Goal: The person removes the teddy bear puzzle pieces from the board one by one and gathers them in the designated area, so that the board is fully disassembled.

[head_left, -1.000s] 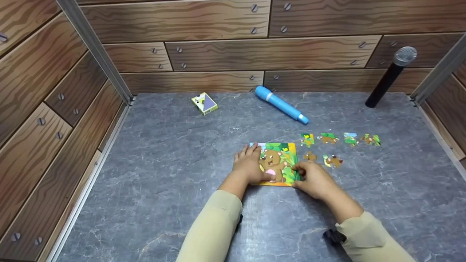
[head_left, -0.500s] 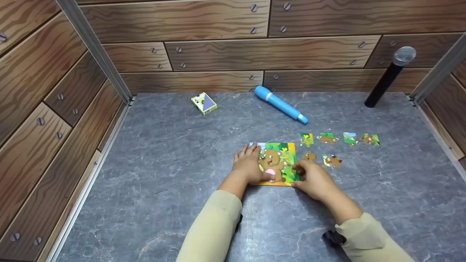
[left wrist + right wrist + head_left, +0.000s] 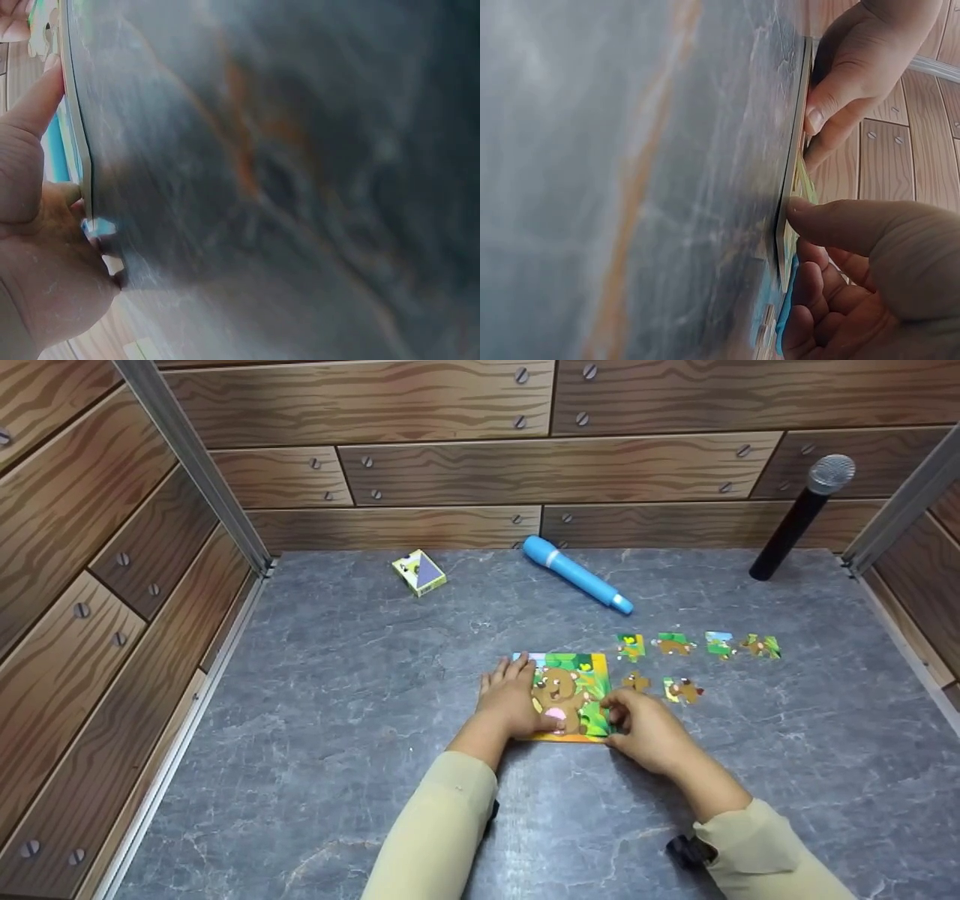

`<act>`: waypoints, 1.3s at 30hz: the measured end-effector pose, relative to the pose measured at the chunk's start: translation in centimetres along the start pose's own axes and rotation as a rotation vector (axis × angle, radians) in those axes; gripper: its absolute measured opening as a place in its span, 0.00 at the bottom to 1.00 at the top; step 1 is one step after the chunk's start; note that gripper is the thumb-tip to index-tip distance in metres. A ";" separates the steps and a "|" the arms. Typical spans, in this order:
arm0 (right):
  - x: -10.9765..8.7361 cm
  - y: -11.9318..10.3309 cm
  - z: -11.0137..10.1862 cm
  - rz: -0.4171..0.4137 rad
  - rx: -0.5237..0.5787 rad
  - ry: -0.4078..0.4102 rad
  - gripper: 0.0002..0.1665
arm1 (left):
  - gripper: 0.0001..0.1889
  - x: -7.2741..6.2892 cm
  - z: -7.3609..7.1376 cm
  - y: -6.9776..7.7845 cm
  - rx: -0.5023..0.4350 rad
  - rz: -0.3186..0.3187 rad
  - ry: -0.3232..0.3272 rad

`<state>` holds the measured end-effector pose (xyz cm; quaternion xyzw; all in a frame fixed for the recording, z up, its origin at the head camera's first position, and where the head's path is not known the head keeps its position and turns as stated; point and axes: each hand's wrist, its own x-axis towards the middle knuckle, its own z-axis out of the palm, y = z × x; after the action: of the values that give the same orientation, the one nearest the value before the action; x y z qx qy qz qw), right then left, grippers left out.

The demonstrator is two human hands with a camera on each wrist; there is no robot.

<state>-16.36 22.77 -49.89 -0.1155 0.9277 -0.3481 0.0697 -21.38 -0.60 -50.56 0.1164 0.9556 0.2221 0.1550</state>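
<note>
A square bear jigsaw puzzle (image 3: 557,686) in a board lies on the grey table. My left hand (image 3: 508,706) rests flat across its left side, fingers spread over the top left and thumb on the bear's belly. At the lower right corner my right hand (image 3: 646,733) pinches a green puzzle piece (image 3: 596,721) with curled fingers and thumb. From the right wrist view, a thin green edge of that piece (image 3: 806,182) stands tilted up from the board, right by the thumb. The left wrist view shows the left hand (image 3: 45,240) along the board's edge.
Several loose pieces lie right of the puzzle, among them a brown piece (image 3: 683,690) and a blue-green one (image 3: 719,644). Behind are a blue microphone-shaped tube (image 3: 577,575), a small card box (image 3: 419,573) and an upright black microphone (image 3: 799,521). Wood-patterned walls (image 3: 442,472) enclose the table.
Both hands stay almost in place. My right thumb has shifted very slightly to the right, and the outline of the green piece shows more distinctly than a second ago.
</note>
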 end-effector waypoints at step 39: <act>-2.1 3.1 -6.7 -0.065 0.051 0.138 0.28 | 0.60 0.1 0.2 -0.1 0.012 0.002 -0.004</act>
<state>-16.25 29.79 -46.82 -0.1197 0.9169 -0.3808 -0.0028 -21.44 -0.55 -50.76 0.1187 0.9564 0.2164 0.1560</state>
